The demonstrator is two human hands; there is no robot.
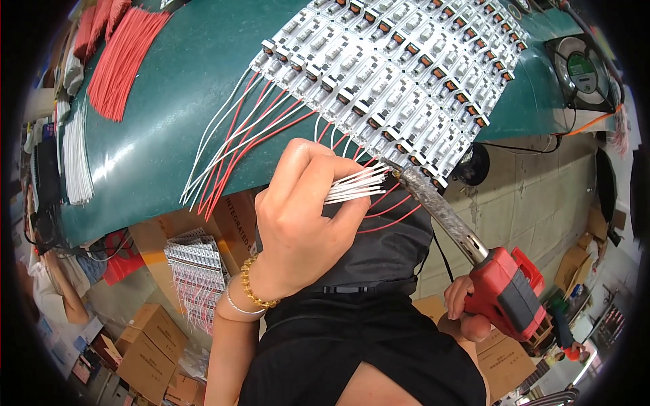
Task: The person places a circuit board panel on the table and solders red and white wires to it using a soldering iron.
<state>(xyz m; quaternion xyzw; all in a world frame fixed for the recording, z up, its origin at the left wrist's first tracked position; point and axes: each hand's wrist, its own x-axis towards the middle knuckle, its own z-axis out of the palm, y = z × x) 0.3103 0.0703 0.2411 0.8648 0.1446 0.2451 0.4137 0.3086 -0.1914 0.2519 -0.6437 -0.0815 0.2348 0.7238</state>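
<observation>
My left hand pinches a bundle of short white wires, their ends pointing right toward the edge of a panel of white circuit boards. In my right hand is a red and black soldering gun, its long metal barrel slanting up to the left. The tip is at the panel's near edge, beside the wire ends; whether it touches a wire I cannot tell. Red wires and white wires hang from the panel's near left edge, several more behind my left hand.
On the green table lie a bundle of red wires and a bundle of white wires. A fan stands at the right. Below are stacked board panels and cardboard boxes. Another person's arm shows at far left.
</observation>
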